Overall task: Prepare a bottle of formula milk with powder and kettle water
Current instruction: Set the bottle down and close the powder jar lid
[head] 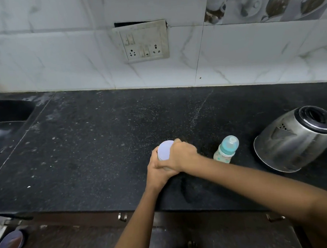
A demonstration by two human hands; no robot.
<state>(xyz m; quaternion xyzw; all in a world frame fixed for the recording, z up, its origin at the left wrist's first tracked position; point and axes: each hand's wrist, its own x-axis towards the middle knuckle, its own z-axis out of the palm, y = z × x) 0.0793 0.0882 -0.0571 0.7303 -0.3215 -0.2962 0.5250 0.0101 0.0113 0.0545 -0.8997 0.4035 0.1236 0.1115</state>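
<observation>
A white marbled tile wall (59, 59) is filling the upper part of the view, and below it a black speckled stone surface (87, 147) is stretching from side to side, dusted with pale specks. A dark sink (5, 114) is sitting at the left end of it. Well to the right, a stainless-steel electric kettle (297, 140) is standing on the surface, its dark-rimmed top facing the camera. A grimy switchboard (144, 41) is hanging slightly askew on the wall.

Both bare forearms are reaching in from the lower edge and meeting near the middle of the surface. There the left grip (158, 170) is wrapping round the body of a container with a pale lilac lid (166, 149) from the near side. The right grip (181, 155) is curling round the same container from the right and overlapping the left. I cannot tell whether the container's base is touching the surface.

Just right of the hands, between them and the kettle, a baby bottle (226, 149) with a teal collar and a clear cap is standing upright, touching neither. At the lower left a small purple bowl (11, 243) is lying on the floor.
</observation>
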